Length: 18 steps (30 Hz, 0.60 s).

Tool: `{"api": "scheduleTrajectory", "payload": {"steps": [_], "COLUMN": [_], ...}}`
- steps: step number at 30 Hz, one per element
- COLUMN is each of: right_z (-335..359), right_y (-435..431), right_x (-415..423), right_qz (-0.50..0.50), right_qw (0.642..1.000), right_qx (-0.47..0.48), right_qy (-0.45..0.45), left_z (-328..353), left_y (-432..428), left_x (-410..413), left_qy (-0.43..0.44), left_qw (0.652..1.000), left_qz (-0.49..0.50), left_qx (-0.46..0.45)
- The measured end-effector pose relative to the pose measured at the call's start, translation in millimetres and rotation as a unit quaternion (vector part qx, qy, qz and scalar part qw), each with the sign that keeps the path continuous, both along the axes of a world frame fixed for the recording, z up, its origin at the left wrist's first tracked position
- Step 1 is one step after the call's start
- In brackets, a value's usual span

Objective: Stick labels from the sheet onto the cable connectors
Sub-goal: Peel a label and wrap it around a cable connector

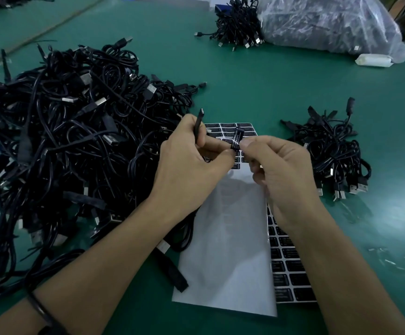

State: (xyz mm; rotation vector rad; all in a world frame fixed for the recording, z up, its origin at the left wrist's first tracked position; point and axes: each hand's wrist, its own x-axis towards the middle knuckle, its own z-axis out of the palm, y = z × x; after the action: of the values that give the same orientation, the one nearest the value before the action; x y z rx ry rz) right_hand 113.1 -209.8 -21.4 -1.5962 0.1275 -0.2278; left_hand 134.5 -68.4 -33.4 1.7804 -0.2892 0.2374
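Observation:
My left hand (187, 160) grips a thin black cable connector (199, 124), its tip pointing up and away. My right hand (279, 165) pinches a small black label (236, 139) between thumb and forefinger, held just right of the connector and above the label sheet (228, 250). The sheet lies on the green table under both hands; its near part is bare white backing, and rows of black labels show at its far end. A second sheet of black labels (291, 269) lies partly beneath it on the right.
A big tangled heap of black cables (71, 141) fills the left side. A smaller cable bundle (334, 151) lies to the right. At the back are another bundle (240, 22), a clear plastic bag (329, 22) and a white roll (373, 61).

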Motion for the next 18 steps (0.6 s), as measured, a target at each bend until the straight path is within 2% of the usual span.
{"api": "scheduleTrajectory", "payload": {"steps": [4, 11, 18], "right_z": [-1.1, 0.3, -2.8], "right_y": [0.0, -2.9, -6.9], "right_x": [0.5, -2.8, -0.8], "right_qz": [0.005, -0.007, -0.082], "right_qw": [1.0, 0.996, 0.992], "right_qx": [-0.011, -0.07, -0.07], "right_qy": [0.004, -0.046, -0.059], "left_z": [1.0, -0.8, -0.4], "left_y": [0.3, -1.1, -0.7], "left_x": [0.5, -0.6, -7.7], "left_qy": [-0.002, -0.009, -0.032], "left_qw": [1.0, 0.999, 0.995], "left_qz": [-0.003, -0.023, -0.023], "left_qx": [0.004, 0.021, 0.092]}}
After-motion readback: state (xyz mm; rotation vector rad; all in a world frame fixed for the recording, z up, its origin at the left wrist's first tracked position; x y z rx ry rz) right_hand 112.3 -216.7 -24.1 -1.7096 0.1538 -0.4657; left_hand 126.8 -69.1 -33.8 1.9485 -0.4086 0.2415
